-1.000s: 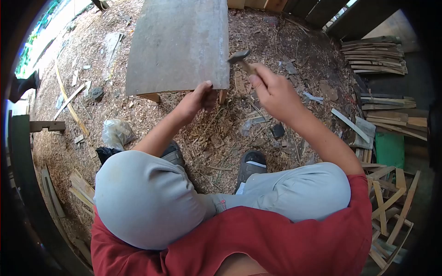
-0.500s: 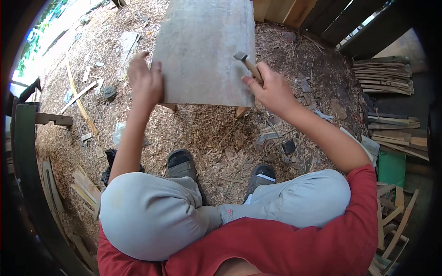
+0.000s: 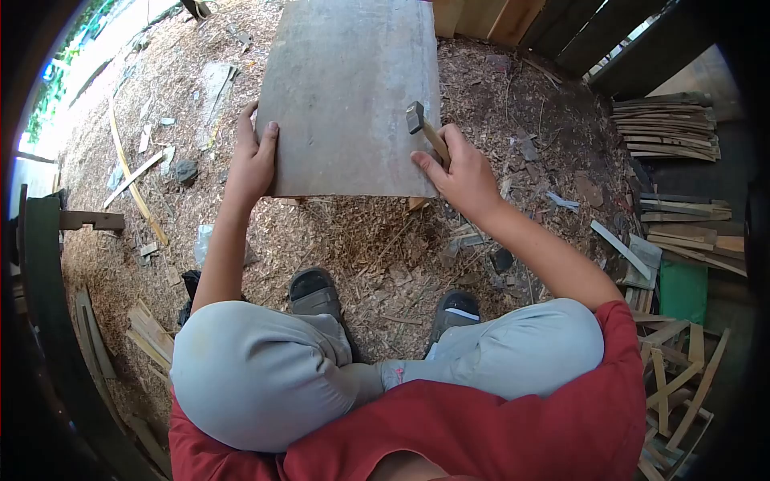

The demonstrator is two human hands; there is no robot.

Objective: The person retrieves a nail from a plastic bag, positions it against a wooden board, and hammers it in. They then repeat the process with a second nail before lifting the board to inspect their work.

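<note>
A worn wooden board (image 3: 345, 104) on short legs, like a low bench, stands in front of me. My left hand (image 3: 255, 164) is at its left edge, thumb over the top and the other fingers down along the side. A hammer (image 3: 435, 143) with a grey metal head and wooden handle is in my right hand (image 3: 469, 176), which is closed around the handle. The hammer's head points up and away, overlapping the right part of the board. My right hand is beside the board's near right corner.
Wood shavings (image 3: 361, 240) cover the ground. Stacked thin slats (image 3: 666, 128) lie at the right, with a green object (image 3: 683, 290) and loose wood strips (image 3: 682, 377) below them. A dark wooden frame (image 3: 44, 280) stands at the left. My sandalled feet (image 3: 314, 293) are below the board.
My left hand has come down from above the board's left side onto its edge. The hammer head has turned more upright, and the board's near edge appears slightly closer to me.
</note>
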